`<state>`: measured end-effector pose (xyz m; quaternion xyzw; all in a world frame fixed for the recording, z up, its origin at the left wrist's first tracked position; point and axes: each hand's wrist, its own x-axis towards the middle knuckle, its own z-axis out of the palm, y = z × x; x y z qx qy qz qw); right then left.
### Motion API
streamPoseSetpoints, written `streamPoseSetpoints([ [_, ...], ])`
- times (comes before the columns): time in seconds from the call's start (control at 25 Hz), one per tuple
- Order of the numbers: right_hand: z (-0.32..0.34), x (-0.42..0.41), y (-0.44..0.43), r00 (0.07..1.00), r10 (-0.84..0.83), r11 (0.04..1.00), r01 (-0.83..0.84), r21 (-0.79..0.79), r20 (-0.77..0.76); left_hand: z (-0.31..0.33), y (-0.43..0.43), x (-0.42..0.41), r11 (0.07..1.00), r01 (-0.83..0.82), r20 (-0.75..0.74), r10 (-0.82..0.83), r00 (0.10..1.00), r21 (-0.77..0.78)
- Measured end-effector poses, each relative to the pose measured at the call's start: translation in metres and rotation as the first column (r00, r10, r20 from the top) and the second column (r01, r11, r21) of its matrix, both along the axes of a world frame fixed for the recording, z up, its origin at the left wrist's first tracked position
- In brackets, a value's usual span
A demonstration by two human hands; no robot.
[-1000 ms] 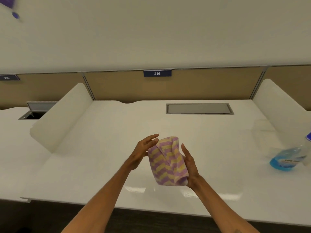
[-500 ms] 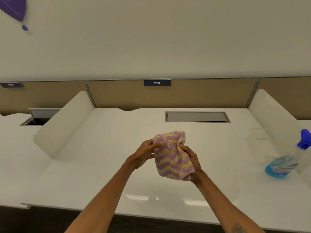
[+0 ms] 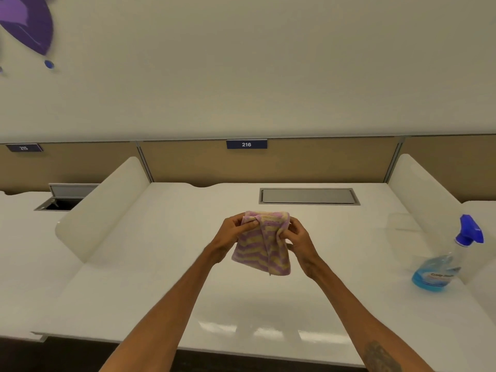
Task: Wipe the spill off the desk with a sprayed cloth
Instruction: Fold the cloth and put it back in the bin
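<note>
A pink and yellow zigzag-striped cloth (image 3: pixel 261 248) hangs in the air above the middle of the white desk (image 3: pixel 166 277). My left hand (image 3: pixel 232 232) pinches its top left corner and my right hand (image 3: pixel 299 237) grips its top right edge. The cloth droops folded between them. A clear spray bottle (image 3: pixel 445 260) with a blue trigger head and blue liquid stands on the desk at the far right, well apart from both hands. I cannot make out a spill on the glossy desk top.
White curved dividers stand at the left (image 3: pixel 102 208) and right (image 3: pixel 424 194) of the desk. A grey cable hatch (image 3: pixel 308 196) lies flush at the back. A tan back panel carries a sign reading 216 (image 3: pixel 246 144). The neighbouring desk at left has an open hatch (image 3: pixel 63 201).
Both hands have risen and moved away from me with the cloth. The left hand went from open beside the cloth to pinching its top corner, and the cloth now hangs spread between both hands.
</note>
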<state>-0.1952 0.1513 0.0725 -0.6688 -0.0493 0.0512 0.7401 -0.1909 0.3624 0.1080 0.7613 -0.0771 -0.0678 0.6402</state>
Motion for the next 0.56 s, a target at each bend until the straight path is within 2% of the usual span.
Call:
streamPoseSetpoints([
  [0.12, -0.003, -0.003, 0.001, 0.949, -0.208, 0.946, 0.256, -0.198, 0.235, 0.001, -0.005, 0.001, 0.995, -0.101, 0.015, 0.101, 0.995, -0.001],
  [0.2, -0.008, -0.009, 0.003, 0.817, -0.344, 0.829, 0.495, -0.260, 0.462, 0.000, -0.008, 0.001, 0.982, -0.185, 0.009, 0.185, 0.983, -0.049],
  [0.24, -0.009, -0.012, 0.006, 0.765, -0.342, 0.785, 0.552, -0.282, 0.545, 0.000, -0.009, 0.001, 0.972, -0.221, 0.008, 0.222, 0.975, -0.078],
  [0.4, 0.004, -0.017, 0.032, 0.747, -0.140, 0.719, 0.528, -0.452, 0.650, -0.001, -0.013, 0.003, 0.952, -0.277, -0.017, 0.277, 0.961, -0.129],
  [0.56, 0.023, -0.004, 0.052, 0.705, -0.151, 0.693, 0.576, -0.434, 0.693, 0.001, -0.012, 0.006, 0.974, -0.209, -0.010, 0.209, 0.978, -0.093],
])
